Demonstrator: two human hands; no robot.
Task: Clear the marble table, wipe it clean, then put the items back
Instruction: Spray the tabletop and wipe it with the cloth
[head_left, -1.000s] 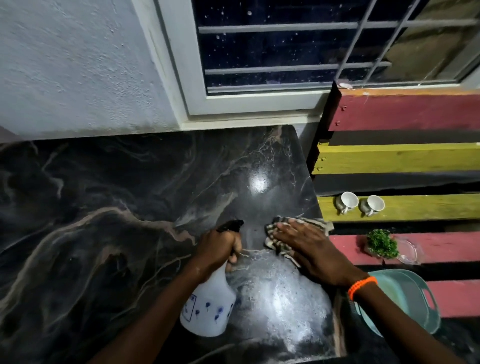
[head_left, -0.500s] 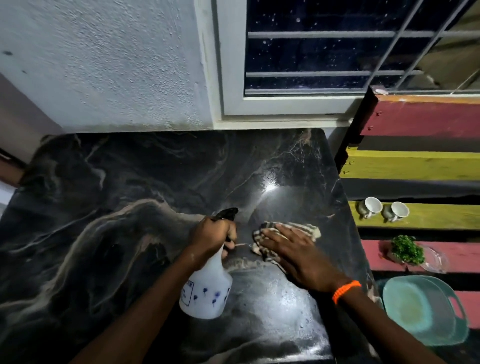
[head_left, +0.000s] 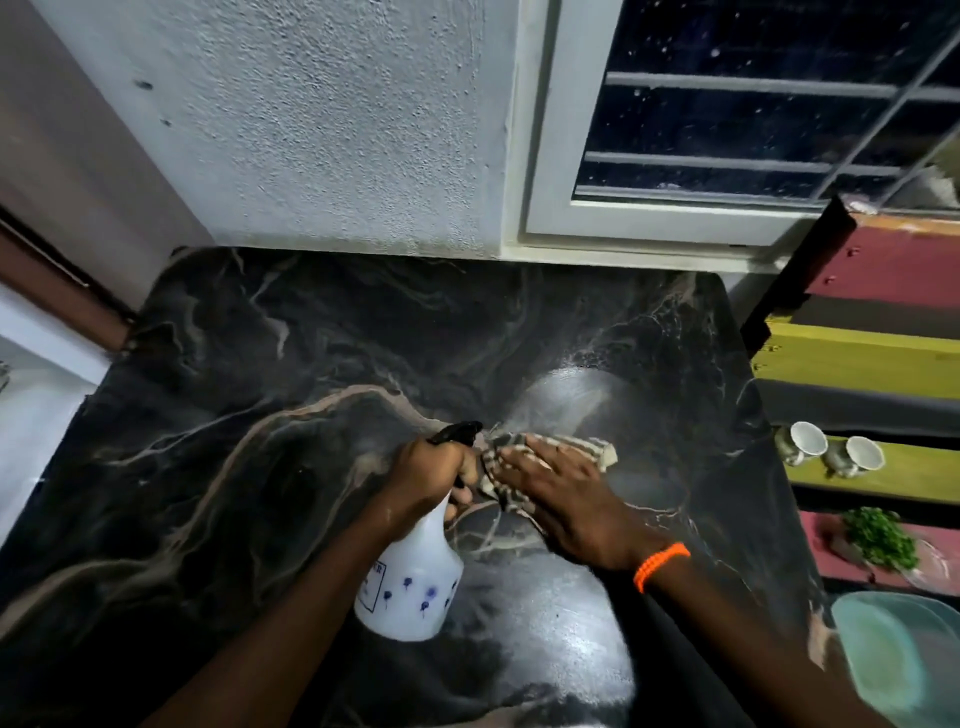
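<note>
Black veined marble worktop (head_left: 311, 415), already cleared, is being wiped near its right edge: a striped cloth (head_left: 582, 449) is being pressed flat under the right hand (head_left: 561, 493), a white spray bottle (head_left: 410, 582) being gripped by the left hand (head_left: 428, 467); items are not yet returned.

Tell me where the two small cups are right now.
In the head view, the two cups lie tipped on their sides on the yellow slat right of the marble table, just above the greens.

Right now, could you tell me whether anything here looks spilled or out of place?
Nothing looks wrong. The marble table is wet only where the cloth wipes; two cups lie tipped on the yellow shelf.
</note>
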